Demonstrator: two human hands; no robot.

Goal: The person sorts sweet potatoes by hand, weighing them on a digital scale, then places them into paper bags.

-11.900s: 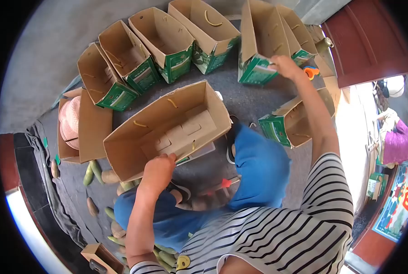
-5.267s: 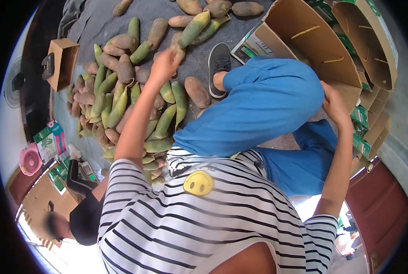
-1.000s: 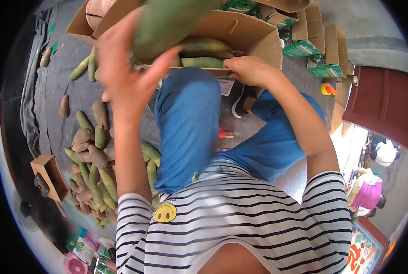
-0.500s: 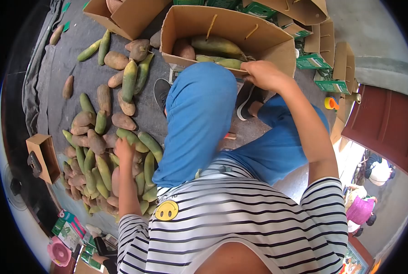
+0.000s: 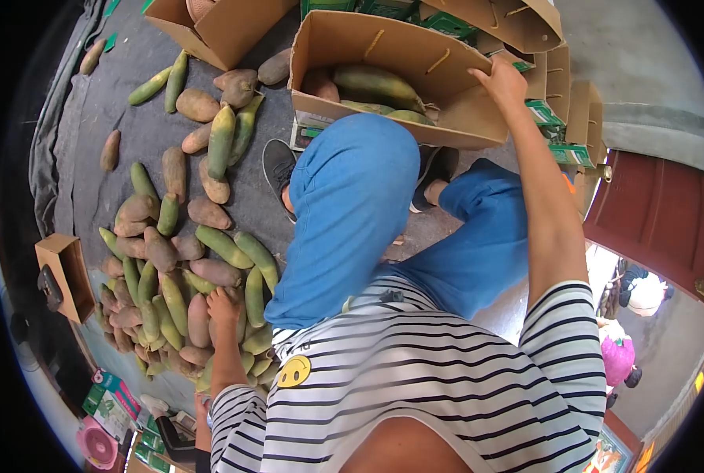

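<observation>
My left hand (image 5: 223, 306) rests on the pile of green and reddish-brown long vegetables (image 5: 174, 304), its fingers a little apart and nothing lifted in them. At the upper right, my right hand (image 5: 501, 79) is closed on the right end edge of an open cardboard box (image 5: 470, 135). Inside that box lie a large green vegetable (image 5: 377, 85), a brownish one (image 5: 320, 84) and more green ones, partly hidden by the front wall. A white-and-green object (image 5: 311, 122) shows under the box's left front corner.
Loose vegetables (image 5: 198, 105) are scattered over the dark ground cloth (image 5: 92, 185). Another open box (image 5: 234, 35) stands at the top left, and several boxes (image 5: 557, 83) at the upper right. A small box (image 5: 72, 272) stands at the far left. Other people (image 5: 616, 355) are at the right.
My right hand has moved up and right from the box's front edge to its right end. My left hand has moved lower on the pile. The box appears slightly shifted and turned.
</observation>
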